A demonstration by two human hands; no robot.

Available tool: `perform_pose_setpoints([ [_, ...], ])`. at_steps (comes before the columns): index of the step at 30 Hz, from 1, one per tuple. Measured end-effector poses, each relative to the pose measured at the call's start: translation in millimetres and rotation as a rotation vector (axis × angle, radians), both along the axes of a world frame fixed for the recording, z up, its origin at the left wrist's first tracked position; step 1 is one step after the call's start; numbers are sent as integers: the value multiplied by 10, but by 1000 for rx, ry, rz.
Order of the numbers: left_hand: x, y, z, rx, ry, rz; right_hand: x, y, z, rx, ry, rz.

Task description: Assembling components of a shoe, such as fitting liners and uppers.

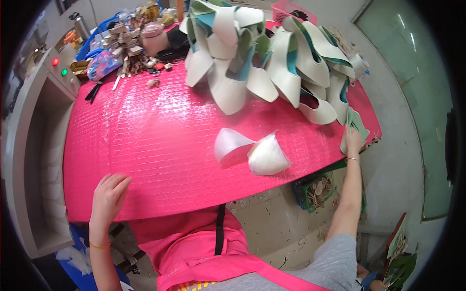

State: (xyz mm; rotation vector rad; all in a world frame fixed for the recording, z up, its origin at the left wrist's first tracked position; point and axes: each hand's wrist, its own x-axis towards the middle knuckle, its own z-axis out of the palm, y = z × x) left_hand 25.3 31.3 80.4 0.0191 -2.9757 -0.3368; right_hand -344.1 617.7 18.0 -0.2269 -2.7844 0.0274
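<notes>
My right hand (353, 141) reaches to the far right end of the pink-covered table (145, 150). Its fingers are closed on a pale green flat cut piece (358, 122), beside the pile of white shoe uppers (230, 89) with green and blue linings. Over the table's left front part, my left hand (110, 191) is raised with loosely bent fingers and nothing visible in them. Between the hands lie a thin, translucent white curved piece (233, 148) and a white rounded, cup-like piece (269, 156); they touch or nearly touch.
At the back left are bundled strips (127, 46), a pink jar (154, 39) and a blue basket (94, 41). A grey machine (34, 160) with red and green lights borders the left side. A pink basket (293, 12) stands behind the uppers; a green crate (318, 191) is below the table.
</notes>
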Motion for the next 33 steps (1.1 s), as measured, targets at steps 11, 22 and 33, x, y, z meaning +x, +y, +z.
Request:
perform_pose_setpoints([
  [11, -1584, 331, 79, 206, 193, -265, -392, -3851, 1500, -250, -115, 788],
  [22, -2067, 165, 109, 420, 357, -162, -705, -4200, 2889, -1220, 21, 1186],
  [33, -1016, -420, 1096, 1408, -44, -355, 1085, -4968, 2282, -265, -897, 1822],
])
